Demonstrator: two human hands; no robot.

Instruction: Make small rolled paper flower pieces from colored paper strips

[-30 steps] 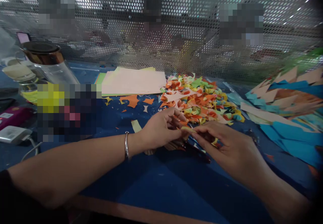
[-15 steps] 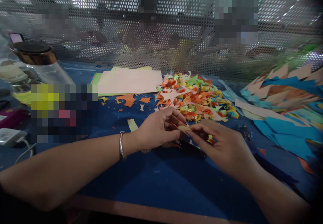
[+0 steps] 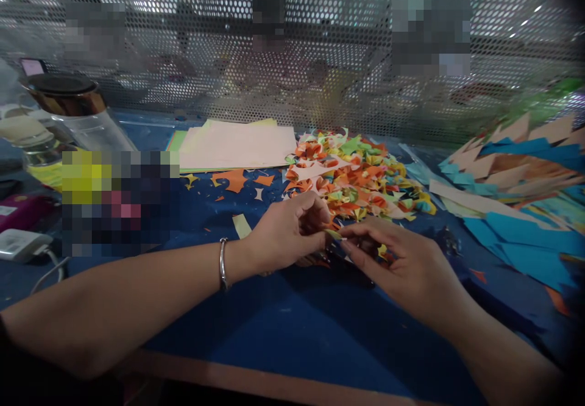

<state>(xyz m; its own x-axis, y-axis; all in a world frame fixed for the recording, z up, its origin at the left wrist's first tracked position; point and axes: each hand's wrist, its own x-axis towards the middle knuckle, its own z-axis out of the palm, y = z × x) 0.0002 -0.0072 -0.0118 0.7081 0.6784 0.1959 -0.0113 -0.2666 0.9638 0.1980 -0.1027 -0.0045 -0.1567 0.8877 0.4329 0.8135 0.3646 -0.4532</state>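
My left hand [image 3: 290, 232] and my right hand [image 3: 402, 266] meet over the blue table [image 3: 283, 327], fingertips pinched together on a small yellowish paper piece [image 3: 334, 234]. A silver bangle [image 3: 223, 264] circles my left wrist. Just beyond the fingers lies a pile of small folded paper pieces [image 3: 356, 180] in orange, green and yellow. A dark object lies on the table under my hands; I cannot make out what it is.
A stack of pale paper sheets [image 3: 237, 145] lies behind the hands, with orange scraps [image 3: 235, 180] nearby. Blue and tan cut paper [image 3: 516, 186] covers the right side. A glass jar with a metal lid [image 3: 68, 104] and a white charger [image 3: 22, 244] sit at left. A perforated metal screen [image 3: 292, 46] closes the back.
Both hands stay together on the small paper piece; the fingers have shifted slightly as they work it. The view has drifted a little.
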